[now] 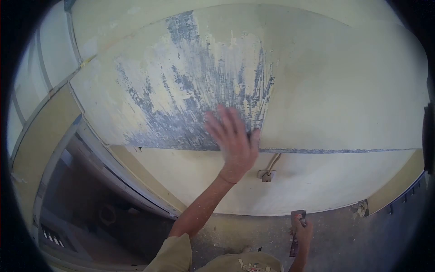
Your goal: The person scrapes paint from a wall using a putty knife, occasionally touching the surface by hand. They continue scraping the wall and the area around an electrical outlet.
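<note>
My left hand (235, 140) is raised with fingers spread, over the lower part of a wall panel (340, 90). The fingers overlap a scraped patch (181, 95) where grey streaks show through flaking cream paint. The hand looks slightly blurred. Lower down on the right, my right hand (302, 233) is closed around the handle of a rectangular trowel (294, 250). Its long, dark, stained blade hangs well below the panel, with the floor behind it.
The panel's lower edge (344, 150) juts out above a recessed cream wall (317, 177). A small electrical box (266, 177) with a conduit sits on that wall. At left, a door frame (106, 174) borders a dark opening. Debris speckles the grey floor (344, 231).
</note>
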`<control>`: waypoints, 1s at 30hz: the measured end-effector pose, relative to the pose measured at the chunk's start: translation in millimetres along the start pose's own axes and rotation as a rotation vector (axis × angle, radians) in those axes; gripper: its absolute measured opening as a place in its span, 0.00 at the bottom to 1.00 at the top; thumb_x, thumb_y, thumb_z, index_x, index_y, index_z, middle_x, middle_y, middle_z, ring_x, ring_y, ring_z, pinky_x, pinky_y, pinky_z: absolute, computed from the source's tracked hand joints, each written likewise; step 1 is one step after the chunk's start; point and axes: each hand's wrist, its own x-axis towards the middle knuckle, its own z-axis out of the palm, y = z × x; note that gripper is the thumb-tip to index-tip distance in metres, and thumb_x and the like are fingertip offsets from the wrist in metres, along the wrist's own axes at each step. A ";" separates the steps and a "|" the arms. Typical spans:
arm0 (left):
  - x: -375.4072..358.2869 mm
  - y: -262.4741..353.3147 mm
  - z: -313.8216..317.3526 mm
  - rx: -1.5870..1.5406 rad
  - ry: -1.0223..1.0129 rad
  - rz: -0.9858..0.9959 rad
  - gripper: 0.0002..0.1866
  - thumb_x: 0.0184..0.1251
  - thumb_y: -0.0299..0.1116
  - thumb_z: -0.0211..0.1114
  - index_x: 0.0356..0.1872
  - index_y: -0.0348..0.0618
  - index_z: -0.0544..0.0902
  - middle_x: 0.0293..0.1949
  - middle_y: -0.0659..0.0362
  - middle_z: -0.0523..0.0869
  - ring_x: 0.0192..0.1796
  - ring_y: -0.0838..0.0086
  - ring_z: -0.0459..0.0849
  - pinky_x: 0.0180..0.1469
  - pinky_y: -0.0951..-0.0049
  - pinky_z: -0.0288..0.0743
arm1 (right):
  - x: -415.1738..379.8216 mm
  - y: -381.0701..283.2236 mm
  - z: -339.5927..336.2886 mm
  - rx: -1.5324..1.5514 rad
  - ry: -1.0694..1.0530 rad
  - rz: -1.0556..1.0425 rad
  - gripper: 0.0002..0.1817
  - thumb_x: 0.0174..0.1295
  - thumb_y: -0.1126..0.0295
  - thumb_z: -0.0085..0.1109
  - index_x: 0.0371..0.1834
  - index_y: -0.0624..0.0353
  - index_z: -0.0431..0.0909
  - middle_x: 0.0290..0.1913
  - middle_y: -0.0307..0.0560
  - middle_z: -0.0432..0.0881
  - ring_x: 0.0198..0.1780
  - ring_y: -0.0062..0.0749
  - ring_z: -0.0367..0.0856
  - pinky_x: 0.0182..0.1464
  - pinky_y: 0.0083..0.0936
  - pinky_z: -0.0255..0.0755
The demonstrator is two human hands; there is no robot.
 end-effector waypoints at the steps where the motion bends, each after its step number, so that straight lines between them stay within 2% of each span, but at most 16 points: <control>1: -0.1 4.6 0.2 0.018 -0.086 0.088 0.43 0.74 0.50 0.50 0.74 0.24 0.45 0.76 0.31 0.41 0.77 0.32 0.36 0.73 0.33 0.28 | -1.0 -0.6 -0.3 -0.017 -0.063 -0.013 0.17 0.63 0.66 0.64 0.42 0.72 0.75 0.30 0.53 0.81 0.23 0.33 0.82 0.21 0.27 0.76; 2: -4.3 3.9 0.5 0.015 -0.087 0.084 0.43 0.74 0.50 0.50 0.74 0.24 0.45 0.76 0.31 0.41 0.77 0.32 0.36 0.73 0.33 0.28 | -2.0 -2.1 -0.7 -0.031 -0.124 -0.027 0.18 0.63 0.66 0.65 0.44 0.73 0.74 0.31 0.53 0.81 0.24 0.33 0.82 0.21 0.27 0.76; 4: -20.1 -2.1 3.2 -0.080 -0.272 0.216 0.43 0.74 0.50 0.51 0.75 0.25 0.47 0.76 0.32 0.43 0.78 0.36 0.38 0.73 0.34 0.29 | -5.5 -5.6 2.2 -0.020 -0.106 -0.017 0.20 0.63 0.66 0.66 0.46 0.73 0.73 0.31 0.53 0.81 0.23 0.33 0.82 0.21 0.27 0.76; 8: -45.1 -40.9 -1.3 -0.072 -0.228 0.122 0.43 0.73 0.51 0.52 0.75 0.25 0.48 0.76 0.33 0.44 0.79 0.38 0.37 0.74 0.34 0.29 | -11.2 -1.7 0.0 0.017 -0.044 0.025 0.21 0.63 0.65 0.66 0.49 0.72 0.71 0.32 0.53 0.81 0.22 0.33 0.81 0.21 0.26 0.75; 12: -38.1 -42.6 -11.9 -0.006 -0.201 0.068 0.43 0.73 0.52 0.53 0.75 0.26 0.49 0.77 0.33 0.43 0.79 0.37 0.37 0.73 0.35 0.28 | -18.4 2.0 -3.8 -0.039 0.010 0.000 0.20 0.63 0.65 0.66 0.46 0.72 0.73 0.30 0.52 0.81 0.22 0.33 0.82 0.21 0.26 0.75; 14: -27.4 -36.1 -19.0 -0.030 -0.179 0.037 0.43 0.73 0.52 0.52 0.75 0.27 0.49 0.77 0.33 0.43 0.78 0.37 0.36 0.73 0.35 0.28 | -19.9 -0.4 -6.1 -0.105 -0.085 -0.015 0.19 0.64 0.65 0.64 0.46 0.72 0.73 0.31 0.53 0.81 0.22 0.34 0.83 0.20 0.26 0.75; 18: -22.2 -29.6 -34.5 -0.033 -0.188 0.000 0.42 0.72 0.49 0.56 0.76 0.33 0.51 0.77 0.33 0.42 0.78 0.36 0.35 0.73 0.36 0.29 | -25.4 -15.3 2.6 -0.089 -0.100 0.060 0.17 0.65 0.65 0.63 0.46 0.71 0.73 0.31 0.53 0.81 0.22 0.34 0.84 0.19 0.27 0.75; 20: -25.8 -25.2 -42.3 -0.041 -0.207 -0.011 0.41 0.71 0.46 0.58 0.77 0.35 0.52 0.77 0.34 0.42 0.78 0.35 0.35 0.73 0.36 0.29 | -20.2 -24.0 15.9 -0.048 -0.243 -0.123 0.14 0.68 0.67 0.57 0.49 0.66 0.72 0.24 0.50 0.81 0.19 0.33 0.81 0.16 0.26 0.72; 22: -40.0 -21.4 -52.6 -0.093 -0.272 -0.062 0.40 0.69 0.41 0.62 0.77 0.38 0.55 0.77 0.35 0.42 0.79 0.38 0.38 0.75 0.41 0.34 | -43.1 -93.1 46.1 0.051 -0.361 -0.195 0.13 0.69 0.67 0.56 0.50 0.64 0.72 0.25 0.49 0.81 0.20 0.31 0.82 0.16 0.24 0.72; 24: -70.4 -9.7 -64.2 -0.394 -0.266 -0.112 0.37 0.69 0.38 0.63 0.75 0.38 0.58 0.74 0.36 0.56 0.77 0.45 0.53 0.74 0.46 0.48 | -55.3 -146.0 77.4 0.090 -0.472 -0.292 0.14 0.71 0.67 0.55 0.52 0.65 0.73 0.34 0.49 0.83 0.28 0.29 0.85 0.20 0.25 0.75; 26: -104.5 3.4 -73.1 -0.874 -0.482 -0.470 0.29 0.74 0.41 0.58 0.68 0.34 0.66 0.62 0.42 0.75 0.68 0.57 0.72 0.66 0.54 0.67 | -65.1 -194.6 107.1 0.100 -0.540 -0.352 0.14 0.71 0.66 0.55 0.53 0.65 0.74 0.33 0.47 0.82 0.27 0.24 0.82 0.21 0.23 0.73; 27: -111.9 9.8 -75.8 -0.880 -0.478 -0.476 0.29 0.74 0.41 0.58 0.68 0.34 0.66 0.62 0.42 0.75 0.68 0.57 0.72 0.66 0.54 0.67 | -54.7 -202.6 123.4 0.049 -0.487 -0.585 0.14 0.70 0.65 0.57 0.49 0.66 0.75 0.31 0.44 0.81 0.27 0.23 0.81 0.22 0.22 0.72; 28: -113.4 18.9 -83.2 -1.183 -0.587 -0.782 0.24 0.76 0.40 0.54 0.64 0.34 0.68 0.53 0.44 0.79 0.58 0.62 0.79 0.57 0.60 0.74 | -45.0 -208.9 139.2 -0.007 -0.431 -0.815 0.14 0.69 0.65 0.59 0.45 0.67 0.75 0.29 0.42 0.80 0.26 0.22 0.80 0.23 0.20 0.72; 29: -114.0 26.7 -88.6 -1.484 -0.690 -1.097 0.20 0.79 0.39 0.50 0.60 0.33 0.70 0.45 0.46 0.83 0.47 0.67 0.85 0.47 0.66 0.81 | -44.9 -221.9 154.5 0.047 -0.407 -0.846 0.13 0.70 0.65 0.59 0.44 0.67 0.75 0.29 0.42 0.80 0.27 0.19 0.77 0.25 0.19 0.70; 30: -112.5 32.1 -90.3 -1.496 -0.690 -1.110 0.20 0.79 0.39 0.50 0.60 0.33 0.70 0.45 0.46 0.83 0.47 0.67 0.85 0.47 0.66 0.81 | -45.6 -232.7 169.0 0.100 -0.381 -0.875 0.12 0.70 0.66 0.59 0.43 0.67 0.76 0.29 0.41 0.79 0.28 0.15 0.74 0.28 0.18 0.69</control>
